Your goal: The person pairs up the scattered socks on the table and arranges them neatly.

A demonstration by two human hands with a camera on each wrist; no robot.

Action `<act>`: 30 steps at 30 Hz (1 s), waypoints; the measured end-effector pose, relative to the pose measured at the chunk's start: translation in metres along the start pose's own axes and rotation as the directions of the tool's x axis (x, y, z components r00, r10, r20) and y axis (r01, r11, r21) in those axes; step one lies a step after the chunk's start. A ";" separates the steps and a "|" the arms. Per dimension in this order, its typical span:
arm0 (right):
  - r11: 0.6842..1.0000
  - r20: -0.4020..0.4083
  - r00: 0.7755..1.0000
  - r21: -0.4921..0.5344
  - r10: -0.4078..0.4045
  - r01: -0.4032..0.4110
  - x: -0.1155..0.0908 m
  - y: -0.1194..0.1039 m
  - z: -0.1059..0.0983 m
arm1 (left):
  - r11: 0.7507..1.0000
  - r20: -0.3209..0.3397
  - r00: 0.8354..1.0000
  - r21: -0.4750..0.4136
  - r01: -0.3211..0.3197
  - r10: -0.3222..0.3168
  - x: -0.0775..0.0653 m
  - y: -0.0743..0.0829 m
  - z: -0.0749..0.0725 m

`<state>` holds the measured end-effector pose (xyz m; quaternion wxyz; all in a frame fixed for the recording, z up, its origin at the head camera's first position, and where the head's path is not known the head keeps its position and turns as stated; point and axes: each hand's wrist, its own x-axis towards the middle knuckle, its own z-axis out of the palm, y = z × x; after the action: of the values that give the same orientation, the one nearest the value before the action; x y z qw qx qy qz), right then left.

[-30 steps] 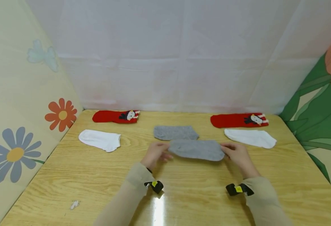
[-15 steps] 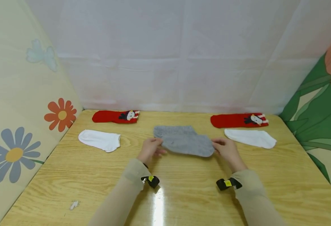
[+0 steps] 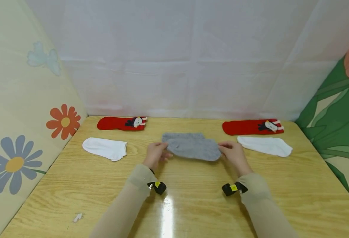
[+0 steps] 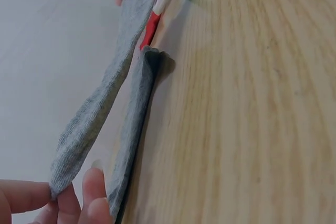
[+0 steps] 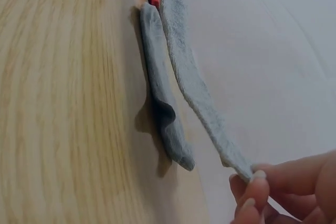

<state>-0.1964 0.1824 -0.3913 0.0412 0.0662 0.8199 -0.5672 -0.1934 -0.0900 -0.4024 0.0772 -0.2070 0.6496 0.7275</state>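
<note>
A grey sock (image 3: 193, 149) is stretched level between both hands, raised off the wooden table. My left hand (image 3: 155, 154) pinches its left end between thumb and fingers, seen close in the left wrist view. The other end is pinched by my right hand (image 3: 234, 155), whose fingertips (image 5: 258, 178) show in the right wrist view. Just beyond and below lies a second grey sock (image 3: 182, 135), flat on the table and partly covered by the held one in the head view. Both wrist views show a gap between the two grey socks.
On the left of the table (image 3: 192, 205) lie a white sock (image 3: 105, 147) and, behind it, a red sock (image 3: 119, 123) with a cartoon figure. Another white sock (image 3: 265, 145) and red sock (image 3: 248, 127) lie on the right. A white cloth (image 3: 168, 66) hangs behind.
Both hands have carried the held grey sock left and away from the body. It now covers more of the grey sock lying on the table. The other socks have stayed put.
</note>
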 end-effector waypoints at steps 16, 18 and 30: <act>0.993 -0.015 1.000 0.114 -0.009 0.010 0.019 -0.001 0.018 | 1.000 0.002 1.000 0.025 -0.004 0.004 0.009 0.016 -0.008; 0.993 -0.017 1.000 0.118 -0.004 0.006 0.022 -0.001 0.020 | 1.000 0.001 1.000 0.026 -0.004 0.004 0.011 0.017 -0.008; 0.991 -0.050 0.998 0.130 0.048 -0.042 0.036 -0.002 0.031 | 1.000 0.009 1.000 0.019 0.011 -0.011 0.020 0.019 -0.010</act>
<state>-0.2323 0.1545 -0.4055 0.0277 0.1024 0.7806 -0.6160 -0.2171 -0.1059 -0.3937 0.0862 -0.2063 0.6548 0.7219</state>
